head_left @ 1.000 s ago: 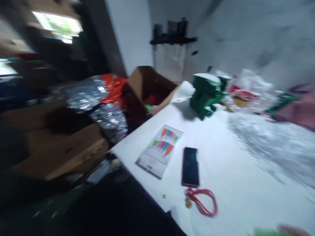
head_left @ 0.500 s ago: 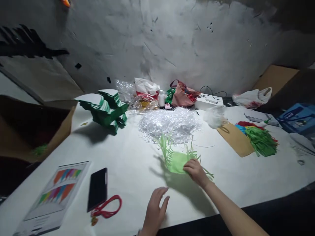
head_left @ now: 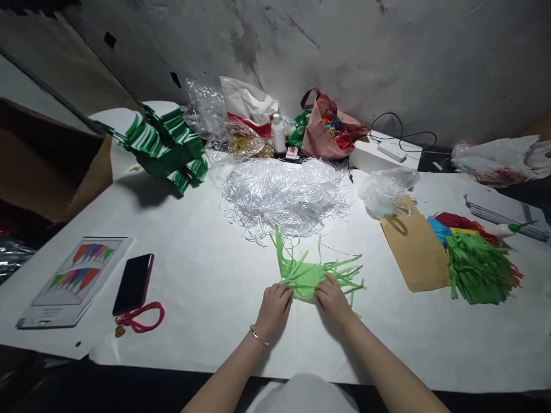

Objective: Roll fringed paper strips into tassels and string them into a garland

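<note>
A light green tissue-paper tassel (head_left: 305, 280) with cut fringe lies on the white-covered table in front of me, its strips fanning to the back and to the right. My left hand (head_left: 275, 307), with a silver bangle at the wrist, grips its near left edge. At the near right edge, my right hand (head_left: 332, 298) has its fingers closed on the same paper. Just behind the tassel is a heap of shiny white string (head_left: 286, 195).
At left are a phone (head_left: 134, 284) with a red strap, a printed sheet (head_left: 77, 281) and folded green-white paper pieces (head_left: 166, 146). To the right lie a brown envelope (head_left: 415, 252) and dark green fringed paper (head_left: 477, 269). A pinkish bag (head_left: 322, 129) and white bottle (head_left: 278, 133) stand behind.
My left hand has moved up from open air to take the tassel's left edge. The green paper has been lowered flat onto the table. The view has tilted down.
</note>
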Demonstrator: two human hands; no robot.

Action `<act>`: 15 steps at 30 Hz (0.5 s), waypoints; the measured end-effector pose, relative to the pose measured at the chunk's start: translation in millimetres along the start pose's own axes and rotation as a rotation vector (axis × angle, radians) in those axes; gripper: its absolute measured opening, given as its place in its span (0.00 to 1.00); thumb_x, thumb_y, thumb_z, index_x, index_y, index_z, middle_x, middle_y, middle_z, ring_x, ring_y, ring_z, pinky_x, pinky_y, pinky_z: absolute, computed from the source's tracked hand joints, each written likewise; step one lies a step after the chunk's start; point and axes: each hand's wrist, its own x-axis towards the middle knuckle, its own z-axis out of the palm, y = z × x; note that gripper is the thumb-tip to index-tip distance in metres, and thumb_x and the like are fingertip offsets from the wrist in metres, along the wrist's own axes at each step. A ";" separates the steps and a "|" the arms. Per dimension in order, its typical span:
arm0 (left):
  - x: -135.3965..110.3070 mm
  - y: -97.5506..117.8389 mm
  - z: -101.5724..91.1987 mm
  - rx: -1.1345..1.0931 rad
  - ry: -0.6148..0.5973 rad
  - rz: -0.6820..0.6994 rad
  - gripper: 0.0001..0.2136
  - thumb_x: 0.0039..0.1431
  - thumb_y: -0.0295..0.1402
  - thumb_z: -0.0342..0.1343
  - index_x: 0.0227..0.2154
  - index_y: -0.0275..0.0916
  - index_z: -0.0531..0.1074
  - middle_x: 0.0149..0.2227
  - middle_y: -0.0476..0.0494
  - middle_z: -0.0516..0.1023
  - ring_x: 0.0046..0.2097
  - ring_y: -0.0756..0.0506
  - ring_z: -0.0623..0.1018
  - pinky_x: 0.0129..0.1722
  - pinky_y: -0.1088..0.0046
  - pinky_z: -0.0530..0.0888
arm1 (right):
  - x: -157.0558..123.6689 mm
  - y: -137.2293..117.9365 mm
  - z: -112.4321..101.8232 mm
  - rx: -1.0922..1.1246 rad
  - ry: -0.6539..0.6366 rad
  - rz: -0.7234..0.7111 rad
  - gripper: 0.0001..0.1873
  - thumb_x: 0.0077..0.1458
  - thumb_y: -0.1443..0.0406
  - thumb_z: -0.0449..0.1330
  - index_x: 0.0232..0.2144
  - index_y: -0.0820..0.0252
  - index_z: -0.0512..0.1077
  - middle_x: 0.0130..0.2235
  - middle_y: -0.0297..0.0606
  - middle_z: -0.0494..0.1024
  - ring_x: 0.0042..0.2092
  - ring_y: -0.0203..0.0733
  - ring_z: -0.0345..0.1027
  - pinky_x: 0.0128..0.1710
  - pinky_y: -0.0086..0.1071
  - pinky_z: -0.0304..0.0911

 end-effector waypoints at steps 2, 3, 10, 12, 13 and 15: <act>5.5 1.2 0.0 0.006 -0.016 0.011 0.08 0.62 0.26 0.52 0.40 0.41 0.75 0.39 0.40 0.78 0.43 0.39 0.73 0.41 0.59 0.69 | -1.4 5.0 -3.2 -0.008 -0.023 0.061 0.14 0.59 0.76 0.52 0.28 0.57 0.72 0.31 0.36 0.75 0.39 0.43 0.65 0.62 0.51 0.49; 8.2 1.5 0.4 0.007 -0.022 0.020 0.08 0.62 0.27 0.52 0.38 0.41 0.75 0.38 0.41 0.78 0.42 0.39 0.73 0.41 0.59 0.69 | -1.8 6.2 -4.8 -0.011 -0.037 0.090 0.13 0.58 0.76 0.53 0.28 0.57 0.72 0.31 0.36 0.74 0.39 0.43 0.65 0.61 0.51 0.50; 9.9 -3.7 -3.7 -0.029 -0.016 0.140 0.11 0.66 0.30 0.47 0.37 0.37 0.75 0.41 0.35 0.77 0.43 0.38 0.73 0.40 0.57 0.70 | 2.1 5.6 -9.1 0.021 -0.155 0.244 0.05 0.52 0.65 0.66 0.25 0.57 0.75 0.31 0.34 0.76 0.38 0.44 0.68 0.59 0.51 0.51; 6.5 -2.4 -3.2 -0.061 -0.031 0.235 0.12 0.67 0.29 0.45 0.41 0.37 0.74 0.44 0.35 0.77 0.46 0.39 0.73 0.45 0.56 0.71 | 2.8 5.7 -8.3 0.038 -0.177 0.273 0.06 0.53 0.64 0.66 0.25 0.56 0.76 0.32 0.33 0.77 0.38 0.43 0.69 0.59 0.52 0.50; 5.2 -0.3 -1.8 -0.082 -0.051 0.297 0.12 0.67 0.28 0.45 0.43 0.38 0.74 0.45 0.37 0.77 0.47 0.40 0.74 0.47 0.57 0.71 | 2.9 5.3 -8.3 0.042 -0.182 0.290 0.06 0.54 0.64 0.65 0.26 0.56 0.77 0.32 0.33 0.78 0.39 0.43 0.69 0.59 0.53 0.49; 4.0 6.0 3.2 -0.121 -0.103 0.418 0.11 0.66 0.28 0.46 0.43 0.40 0.74 0.43 0.41 0.78 0.46 0.43 0.75 0.49 0.61 0.72 | 3.0 2.8 -9.7 0.037 -0.185 0.324 0.05 0.56 0.66 0.63 0.28 0.56 0.77 0.33 0.34 0.78 0.40 0.44 0.70 0.59 0.54 0.48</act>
